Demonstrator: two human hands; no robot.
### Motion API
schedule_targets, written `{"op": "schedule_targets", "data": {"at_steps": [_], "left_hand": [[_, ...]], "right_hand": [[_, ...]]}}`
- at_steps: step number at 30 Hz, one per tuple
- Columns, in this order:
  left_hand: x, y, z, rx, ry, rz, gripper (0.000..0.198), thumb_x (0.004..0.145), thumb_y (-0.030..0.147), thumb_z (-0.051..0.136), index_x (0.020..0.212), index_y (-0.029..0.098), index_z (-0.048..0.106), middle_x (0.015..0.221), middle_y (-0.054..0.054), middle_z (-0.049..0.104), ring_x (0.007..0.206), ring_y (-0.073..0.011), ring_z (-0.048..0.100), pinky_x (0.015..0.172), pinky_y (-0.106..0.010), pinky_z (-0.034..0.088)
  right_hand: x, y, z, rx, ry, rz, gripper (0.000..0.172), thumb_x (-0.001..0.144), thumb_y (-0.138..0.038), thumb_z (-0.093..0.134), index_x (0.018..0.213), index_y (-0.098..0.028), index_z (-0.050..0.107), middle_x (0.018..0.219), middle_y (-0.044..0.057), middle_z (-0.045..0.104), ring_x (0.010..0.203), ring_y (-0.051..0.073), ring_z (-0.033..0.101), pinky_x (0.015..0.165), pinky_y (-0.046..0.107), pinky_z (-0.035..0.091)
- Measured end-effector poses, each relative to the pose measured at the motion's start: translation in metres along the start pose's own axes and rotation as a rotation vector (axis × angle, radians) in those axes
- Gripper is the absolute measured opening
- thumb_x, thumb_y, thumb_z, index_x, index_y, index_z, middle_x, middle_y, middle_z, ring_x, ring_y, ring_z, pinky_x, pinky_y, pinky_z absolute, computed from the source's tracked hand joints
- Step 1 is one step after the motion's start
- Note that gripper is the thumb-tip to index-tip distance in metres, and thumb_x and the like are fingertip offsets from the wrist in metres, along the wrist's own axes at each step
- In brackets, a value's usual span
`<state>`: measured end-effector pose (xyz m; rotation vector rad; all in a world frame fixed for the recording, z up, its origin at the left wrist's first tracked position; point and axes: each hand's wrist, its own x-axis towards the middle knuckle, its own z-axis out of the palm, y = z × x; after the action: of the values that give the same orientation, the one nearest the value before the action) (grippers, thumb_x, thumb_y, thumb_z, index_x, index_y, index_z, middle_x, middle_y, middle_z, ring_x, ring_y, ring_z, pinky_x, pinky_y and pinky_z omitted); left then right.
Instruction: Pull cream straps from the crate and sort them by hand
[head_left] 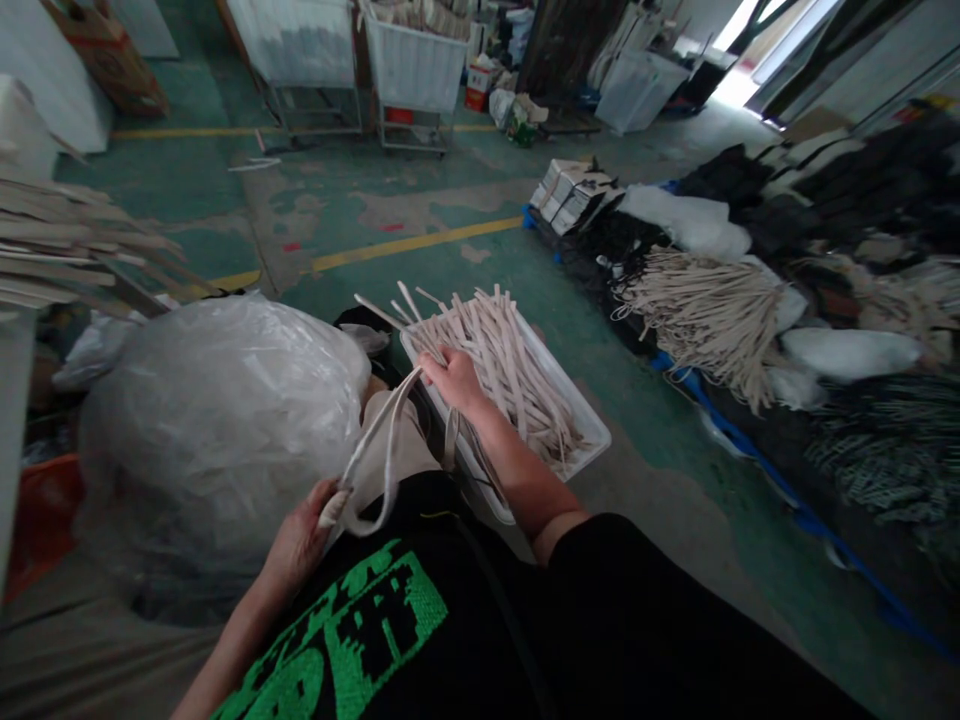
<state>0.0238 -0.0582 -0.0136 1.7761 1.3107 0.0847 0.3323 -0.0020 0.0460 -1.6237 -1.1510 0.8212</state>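
Observation:
Beige cords [390,445] run between my two hands above my lap, one of them hanging in a loop. Low on the left, my left hand [298,530] is closed around one bunched end of them. My right hand [453,380] pinches the other end over the left edge of a white tray [592,445]. Many flat beige straps [499,360] lie heaped lengthwise in that tray. A few pale ends stick out past my right fingers. How many cords I hold I cannot tell.
A big clear plastic bag [225,400] bulges at my left, below a stack of pale strips [52,240]. On the right, a blue pallet [765,465] carries bundled cords [712,310] and dark goods. White bins on wheeled frames [416,65] stand across the green floor.

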Motion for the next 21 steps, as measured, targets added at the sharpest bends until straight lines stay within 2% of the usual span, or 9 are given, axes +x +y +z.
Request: {"op": "schedule_targets", "data": {"at_steps": [3, 8, 10, 13, 17, 21], "left_hand": [[0.000, -0.020, 0.003, -0.057, -0.026, -0.052, 0.057, 0.093, 0.057, 0.035, 0.132, 0.023, 0.060, 0.120, -0.011, 0.075, 0.112, -0.0304, 0.071, 0.097, -0.040, 0.052], [0.000, -0.039, 0.011, -0.064, -0.068, -0.102, 0.053, 0.090, 0.055, 0.042, 0.127, 0.026, 0.065, 0.124, -0.010, 0.075, 0.120, -0.0335, 0.068, 0.102, -0.043, 0.050], [0.001, -0.045, 0.014, -0.084, -0.074, -0.112, 0.052, 0.087, 0.055, 0.047, 0.124, 0.025, 0.068, 0.122, -0.010, 0.076, 0.119, -0.0348, 0.069, 0.102, -0.043, 0.051], [0.003, -0.062, 0.018, -0.126, -0.045, -0.151, 0.054, 0.083, 0.056, 0.050, 0.122, 0.024, 0.069, 0.117, -0.011, 0.078, 0.112, -0.0357, 0.072, 0.101, -0.045, 0.052], [0.005, -0.094, 0.022, -0.168, -0.027, -0.210, 0.053, 0.080, 0.059, 0.051, 0.116, 0.024, 0.070, 0.111, -0.011, 0.079, 0.107, -0.0362, 0.073, 0.099, -0.048, 0.053], [0.008, -0.117, 0.025, -0.210, -0.051, -0.225, 0.049, 0.077, 0.060, 0.051, 0.105, 0.026, 0.071, 0.097, -0.009, 0.081, 0.100, -0.0360, 0.075, 0.093, -0.047, 0.056]], "right_hand": [[0.025, 0.009, -0.027, -0.018, 0.120, -0.041, 0.019, 0.085, -0.026, 0.056, 0.078, -0.016, 0.071, 0.058, -0.003, 0.061, 0.058, 0.013, 0.058, 0.065, 0.024, 0.045], [0.080, 0.027, -0.055, 0.002, 0.261, -0.076, 0.029, 0.083, -0.014, 0.051, 0.099, -0.011, 0.075, 0.075, 0.003, 0.072, 0.077, 0.016, 0.068, 0.081, 0.026, 0.050], [0.101, 0.037, -0.059, -0.003, 0.298, -0.028, 0.033, 0.083, -0.012, 0.051, 0.107, -0.010, 0.074, 0.078, 0.004, 0.074, 0.085, 0.017, 0.069, 0.086, 0.026, 0.050], [0.125, 0.054, -0.060, -0.009, 0.358, 0.127, 0.030, 0.081, -0.013, 0.056, 0.105, -0.010, 0.074, 0.074, 0.004, 0.074, 0.080, 0.016, 0.068, 0.081, 0.025, 0.050], [0.137, 0.081, -0.056, -0.027, 0.428, 0.226, 0.012, 0.076, -0.016, 0.061, 0.078, -0.010, 0.071, 0.063, 0.003, 0.069, 0.068, 0.015, 0.063, 0.070, 0.023, 0.048], [0.136, 0.102, -0.043, 0.006, 0.478, 0.300, 0.010, 0.078, -0.018, 0.061, 0.081, -0.011, 0.068, 0.056, 0.001, 0.064, 0.057, 0.013, 0.057, 0.059, 0.022, 0.045]]}}
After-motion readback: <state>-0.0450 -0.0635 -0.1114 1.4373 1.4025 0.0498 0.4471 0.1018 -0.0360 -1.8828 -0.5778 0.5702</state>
